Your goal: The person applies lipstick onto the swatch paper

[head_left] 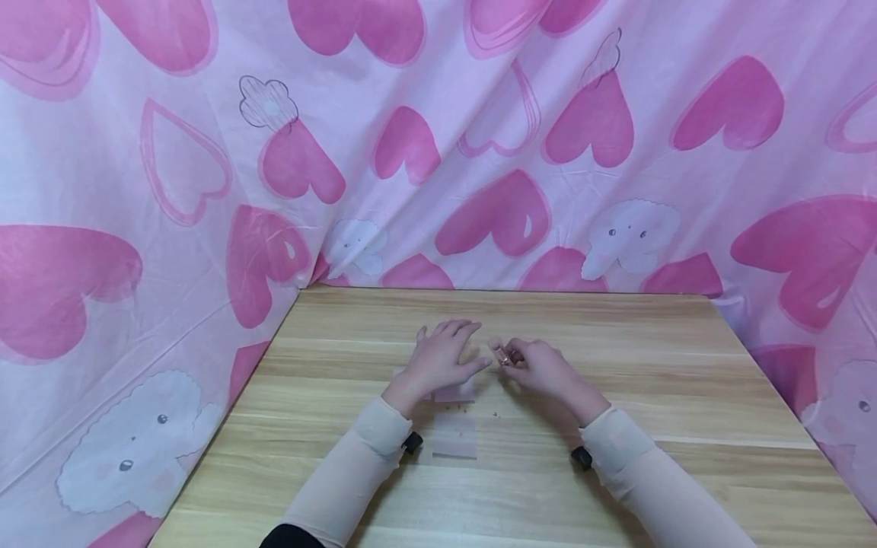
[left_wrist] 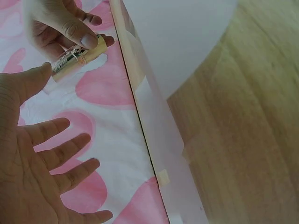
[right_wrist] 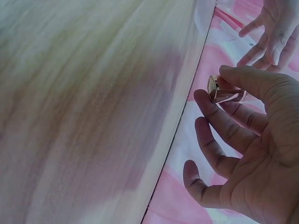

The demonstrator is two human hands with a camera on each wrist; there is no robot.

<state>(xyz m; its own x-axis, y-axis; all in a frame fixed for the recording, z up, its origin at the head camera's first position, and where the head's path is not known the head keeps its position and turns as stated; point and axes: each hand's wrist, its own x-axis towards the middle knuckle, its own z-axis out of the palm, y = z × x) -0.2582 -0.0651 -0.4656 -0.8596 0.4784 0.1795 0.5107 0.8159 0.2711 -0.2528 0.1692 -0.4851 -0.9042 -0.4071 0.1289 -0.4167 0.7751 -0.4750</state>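
The right hand (head_left: pixel 544 371) pinches a small shiny tube (left_wrist: pixel 79 57) between thumb and index finger, its other fingers loosely bent and fanned apart. Facing it, the left hand (head_left: pixel 440 359) spreads its fingers wide, nearly straight, thumb just beside the tube's end; I cannot tell whether they touch. The tube is raised above the bench (head_left: pixel 685 396).

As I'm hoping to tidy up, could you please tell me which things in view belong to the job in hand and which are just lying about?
Seemingly in the job:
shiny tube, pinched in the right grip
left grip, open beside it

Probably just lying about:
pale sheets on the table
small reddish specks
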